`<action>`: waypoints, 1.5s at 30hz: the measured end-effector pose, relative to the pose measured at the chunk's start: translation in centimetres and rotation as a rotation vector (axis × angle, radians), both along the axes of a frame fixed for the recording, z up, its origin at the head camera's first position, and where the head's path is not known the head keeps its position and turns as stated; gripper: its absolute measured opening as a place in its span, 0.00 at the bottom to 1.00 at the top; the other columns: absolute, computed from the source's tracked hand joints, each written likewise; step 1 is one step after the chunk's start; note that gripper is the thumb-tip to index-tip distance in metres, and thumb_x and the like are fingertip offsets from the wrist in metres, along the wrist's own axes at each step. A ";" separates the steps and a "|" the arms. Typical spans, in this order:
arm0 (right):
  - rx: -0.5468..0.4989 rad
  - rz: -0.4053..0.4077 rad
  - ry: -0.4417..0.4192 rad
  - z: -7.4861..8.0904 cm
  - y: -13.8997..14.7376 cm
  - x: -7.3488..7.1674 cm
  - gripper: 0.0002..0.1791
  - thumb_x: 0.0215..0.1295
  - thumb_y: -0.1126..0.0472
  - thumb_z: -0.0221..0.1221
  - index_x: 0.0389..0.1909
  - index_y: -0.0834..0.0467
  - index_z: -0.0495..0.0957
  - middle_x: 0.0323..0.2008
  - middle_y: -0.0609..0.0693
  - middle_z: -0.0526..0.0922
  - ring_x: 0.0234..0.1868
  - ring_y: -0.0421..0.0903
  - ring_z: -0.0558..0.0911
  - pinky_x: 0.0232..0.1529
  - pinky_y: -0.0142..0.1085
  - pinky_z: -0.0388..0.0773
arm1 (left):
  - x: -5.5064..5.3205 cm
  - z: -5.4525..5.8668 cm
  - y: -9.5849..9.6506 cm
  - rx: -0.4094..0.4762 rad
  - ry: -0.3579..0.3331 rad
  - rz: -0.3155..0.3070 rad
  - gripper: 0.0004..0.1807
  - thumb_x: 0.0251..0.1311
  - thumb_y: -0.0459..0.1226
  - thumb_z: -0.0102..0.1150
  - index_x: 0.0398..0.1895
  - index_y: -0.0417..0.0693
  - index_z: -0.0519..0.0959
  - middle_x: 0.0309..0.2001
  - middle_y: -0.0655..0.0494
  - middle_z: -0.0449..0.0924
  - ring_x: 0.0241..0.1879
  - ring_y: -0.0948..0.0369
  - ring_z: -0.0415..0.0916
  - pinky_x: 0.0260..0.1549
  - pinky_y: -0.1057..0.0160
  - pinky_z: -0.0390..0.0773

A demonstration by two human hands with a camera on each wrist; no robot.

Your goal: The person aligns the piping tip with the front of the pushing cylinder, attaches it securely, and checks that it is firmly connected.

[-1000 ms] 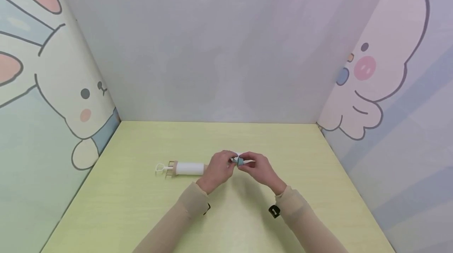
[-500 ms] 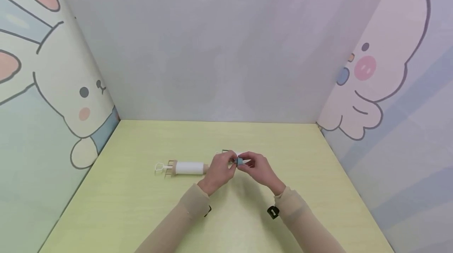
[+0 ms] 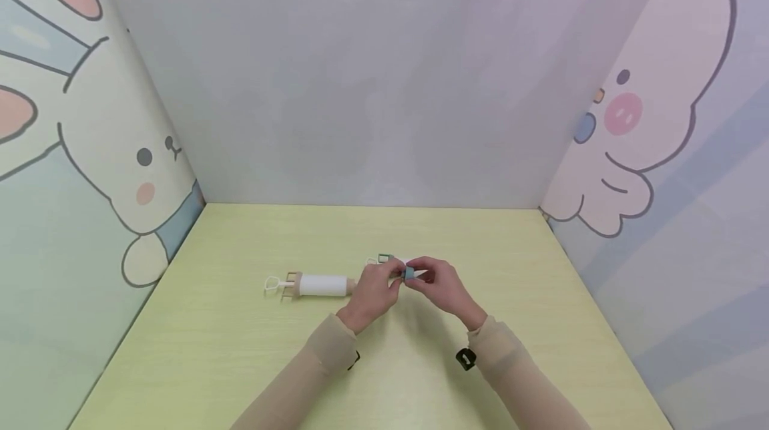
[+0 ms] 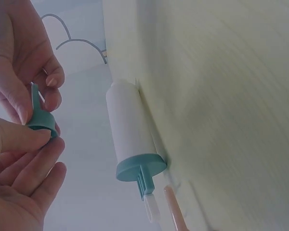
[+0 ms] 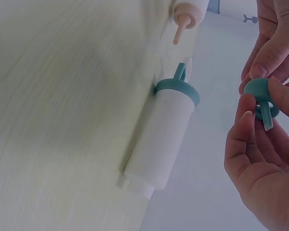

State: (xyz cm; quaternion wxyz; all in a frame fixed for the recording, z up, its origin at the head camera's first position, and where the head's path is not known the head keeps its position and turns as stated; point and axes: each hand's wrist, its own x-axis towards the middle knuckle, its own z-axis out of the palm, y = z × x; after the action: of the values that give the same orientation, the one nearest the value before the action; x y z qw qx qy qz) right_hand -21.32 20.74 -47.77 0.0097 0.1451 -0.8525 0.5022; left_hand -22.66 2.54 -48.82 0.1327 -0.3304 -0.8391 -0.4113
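Both hands meet over the table around a small teal nozzle cap (image 3: 410, 273) with a thin spout. My left hand (image 3: 372, 290) pinches its rim between thumb and fingers, clearest in the left wrist view. From the spout side, my right hand (image 3: 441, 286) grips the same cap (image 5: 256, 90). Part of a teal ring (image 5: 275, 112) shows under it in the right wrist view; whether it is a separate piece is unclear. Just beyond the hands lies a white syringe-like tube (image 5: 161, 139) with a teal flange and a threaded, uncapped end. In the head view the hands hide most of it.
A second white syringe-like tube (image 3: 322, 285) with beige ends and a white loop handle lies left of my left hand. The pale yellow-green tabletop (image 3: 240, 363) is bounded by a grey back wall (image 3: 372, 83) and side walls with cartoon animals.
My left hand shifts slightly, uncovering the teal flange of the tube behind it. Both hands keep hold of the cap, which turns a little between the fingers.
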 end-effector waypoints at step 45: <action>-0.034 0.144 -0.038 2.5 -0.3 0.7 0.16 0.58 0.68 0.65 0.47 0.67 0.79 0.44 0.58 0.82 0.40 0.52 0.84 0.38 0.36 0.79 | -0.7 1.2 -0.6 -0.095 0.007 -0.063 0.06 0.55 0.29 0.65 0.24 0.47 0.86 0.19 0.65 0.76 0.23 0.67 0.69 0.29 0.67 0.71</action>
State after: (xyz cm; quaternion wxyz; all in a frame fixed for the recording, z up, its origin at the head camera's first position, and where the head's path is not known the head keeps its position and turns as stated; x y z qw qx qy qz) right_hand -20.61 20.42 -45.27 -0.0403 0.1964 -0.8310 0.5188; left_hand -23.40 1.92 -47.61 0.1069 -0.3639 -0.8464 -0.3740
